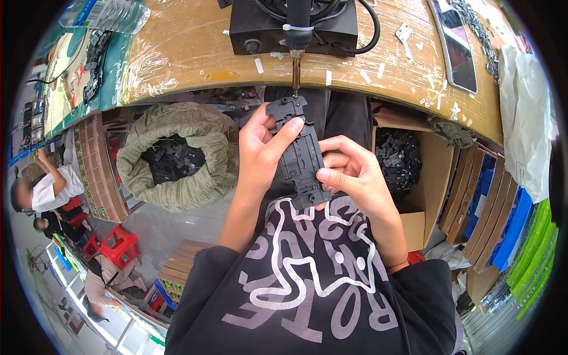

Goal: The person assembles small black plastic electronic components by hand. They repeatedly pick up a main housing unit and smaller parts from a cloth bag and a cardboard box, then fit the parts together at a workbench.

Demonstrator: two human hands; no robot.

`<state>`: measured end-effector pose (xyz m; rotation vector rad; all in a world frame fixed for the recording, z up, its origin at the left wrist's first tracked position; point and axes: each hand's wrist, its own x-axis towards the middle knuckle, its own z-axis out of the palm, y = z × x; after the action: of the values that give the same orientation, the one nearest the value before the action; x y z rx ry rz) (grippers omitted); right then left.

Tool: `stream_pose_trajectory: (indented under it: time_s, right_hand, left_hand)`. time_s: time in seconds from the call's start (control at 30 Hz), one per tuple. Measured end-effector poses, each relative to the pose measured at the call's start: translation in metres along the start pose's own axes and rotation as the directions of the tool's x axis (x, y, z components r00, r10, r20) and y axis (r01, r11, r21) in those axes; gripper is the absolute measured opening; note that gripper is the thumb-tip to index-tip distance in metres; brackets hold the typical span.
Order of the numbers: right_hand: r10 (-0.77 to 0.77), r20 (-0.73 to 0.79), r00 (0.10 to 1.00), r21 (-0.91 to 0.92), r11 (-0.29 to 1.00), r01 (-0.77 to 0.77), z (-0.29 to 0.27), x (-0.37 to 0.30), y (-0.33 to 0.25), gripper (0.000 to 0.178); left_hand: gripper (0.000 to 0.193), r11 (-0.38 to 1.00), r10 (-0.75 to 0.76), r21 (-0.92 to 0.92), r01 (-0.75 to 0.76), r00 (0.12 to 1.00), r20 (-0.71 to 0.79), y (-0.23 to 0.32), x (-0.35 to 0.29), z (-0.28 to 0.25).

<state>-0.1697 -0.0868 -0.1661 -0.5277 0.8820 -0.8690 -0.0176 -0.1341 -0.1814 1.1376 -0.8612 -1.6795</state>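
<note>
Black part (pixel 303 155), long and narrow
Held aloft at a slant, far end leaning left, ridged and recessed face upward.

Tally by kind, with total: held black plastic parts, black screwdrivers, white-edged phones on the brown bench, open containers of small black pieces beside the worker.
Black rectangular plastic part, in left hand and right hand: 1
Black cylindrical screwdriver with metal bit: 1
White-edged rectangular phone, dark-faced: 1
Open containers of small black pieces: 2 (olive woven sack, brown cardboard box)
Total: 5
</note>
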Motion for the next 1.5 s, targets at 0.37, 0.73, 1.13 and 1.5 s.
stream_pose_trajectory:
  time_s: [0.37,0.73,1.13,1.5]
  right_hand:
    - [-0.026,-0.023,0.999,-0.033,0.999,0.025,-0.001,0.001,0.002,0.028]
    - [0.031,-0.042,0.999,0.03,0.999,-0.029,-0.001,0.008,0.005,0.028]
    - [0.003,-0.051,0.999,-0.049,0.999,-0.005,-0.005,0.008,0.005,0.03]
    - [0.003,-0.068,0.998,-0.026,1.0,-0.004,-0.001,0.007,0.0,0.03]
  left_hand:
    - [0.018,1.0,0.023,-0.008,-0.022,0.999,0.034,-0.002,0.003,-0.003]
    - [0.02,1.0,0.019,0.002,-0.019,1.0,0.015,-0.01,0.007,-0.008]
    - [0.02,0.999,0.044,0.007,-0.044,0.999,0.013,-0.002,0.008,-0.003]
    - [0.02,0.999,0.042,0.013,-0.042,0.999,0.001,-0.003,0.009,-0.004]
